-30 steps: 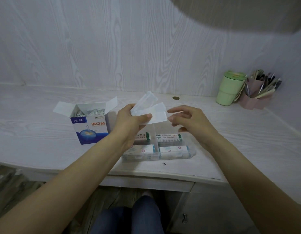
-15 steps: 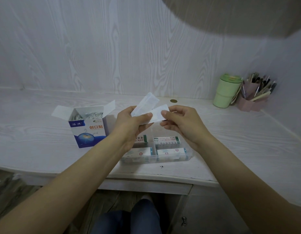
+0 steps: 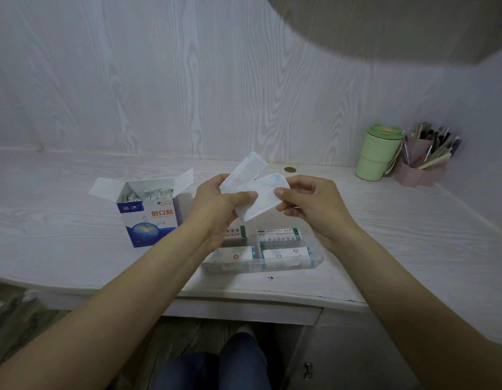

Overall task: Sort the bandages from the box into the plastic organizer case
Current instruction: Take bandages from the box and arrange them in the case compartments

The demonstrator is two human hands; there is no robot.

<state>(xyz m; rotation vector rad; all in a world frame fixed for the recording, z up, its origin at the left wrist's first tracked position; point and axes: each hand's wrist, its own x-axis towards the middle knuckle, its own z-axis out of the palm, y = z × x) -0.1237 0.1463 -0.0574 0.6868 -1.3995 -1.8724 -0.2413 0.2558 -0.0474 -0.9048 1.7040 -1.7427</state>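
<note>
My left hand (image 3: 216,201) pinches two white wrapped bandages above the desk: one (image 3: 245,171) points up and away, the other (image 3: 262,197) lies across towards the right. My right hand (image 3: 311,204) pinches the right end of that second bandage. Below the hands lies the clear plastic organizer case (image 3: 311,261), open, its compartments holding flat bandage packets. The blue and white bandage box (image 3: 151,218) stands open to the left, with more wrapped bandages inside.
A green lidded cup (image 3: 377,154) and a pink holder full of pens (image 3: 418,167) stand at the back right corner. A small round brass cap (image 3: 289,169) sits in the desk near the wall. The desk's front edge runs just below the case.
My right hand has moved left and taken hold of the lower bandage's right end. The left hand keeps both bandages at about the same height.
</note>
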